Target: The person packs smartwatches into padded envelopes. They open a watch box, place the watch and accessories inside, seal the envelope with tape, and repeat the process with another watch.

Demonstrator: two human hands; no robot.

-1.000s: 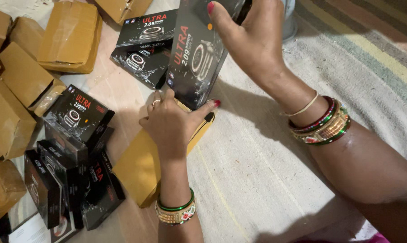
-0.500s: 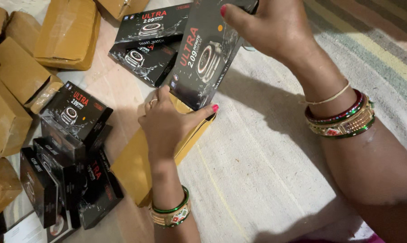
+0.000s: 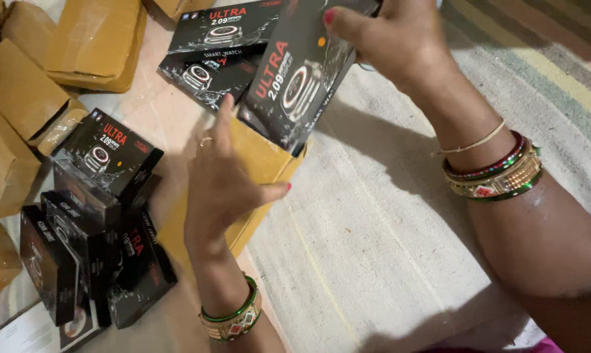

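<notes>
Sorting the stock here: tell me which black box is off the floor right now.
The black box tilted in the right hand, above the yellow envelope under the left hand. The other black boxes lie stacked or heaped on the floor.

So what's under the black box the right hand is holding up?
A tan padded envelope lies beneath the black box, with the left hand pressing it. Its far end is hidden by the box.
</notes>
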